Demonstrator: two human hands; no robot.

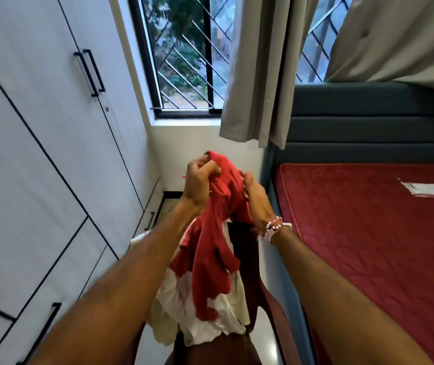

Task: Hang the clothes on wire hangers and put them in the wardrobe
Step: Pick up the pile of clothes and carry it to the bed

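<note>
Centrally, left hand (200,181) and right hand (257,197), each grip pinching the bunched red garment (217,233); its folds partly hide white clothes (181,309) below.

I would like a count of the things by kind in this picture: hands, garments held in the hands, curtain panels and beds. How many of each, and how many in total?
Hands: 2 (left hand, right hand)
Garments held: 1 (red garment)
Curtain panels: 2 (middle curtain, right curtain)
Beds: 1 (bed)
Total: 6
</note>
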